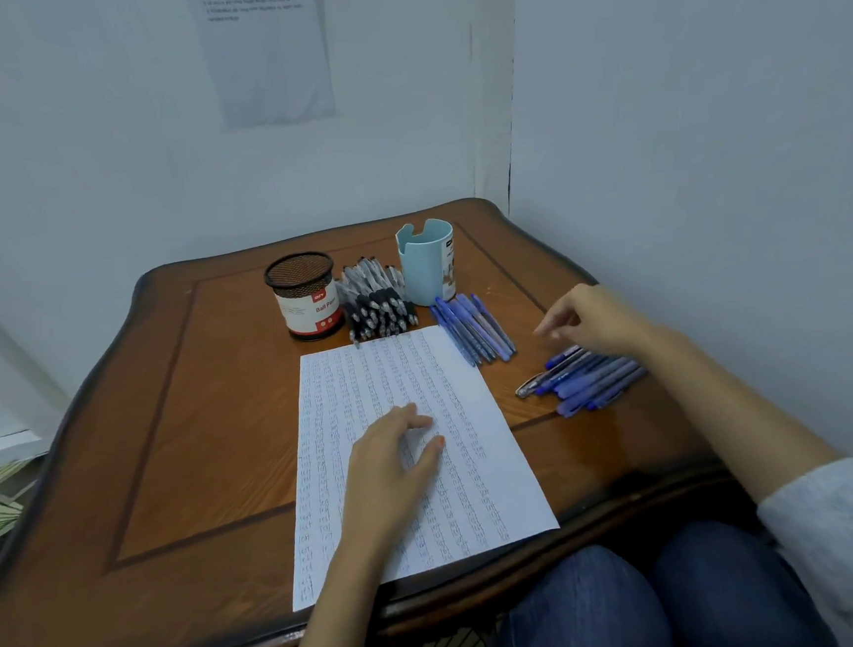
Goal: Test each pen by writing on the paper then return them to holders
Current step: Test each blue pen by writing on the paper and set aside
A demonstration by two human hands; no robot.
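I see a brown wood-grain surface, white paper rowed with blue marks, a black mesh holder labelled red and white, a pale blue holder, blue pens.

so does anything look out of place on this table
No pens stick out of the mesh holder or the blue holder; they lie in three piles on the table: black pens, blue pens, and a second blue pile by the right hand. The paper sits askew. Nothing looks spilled or damaged.
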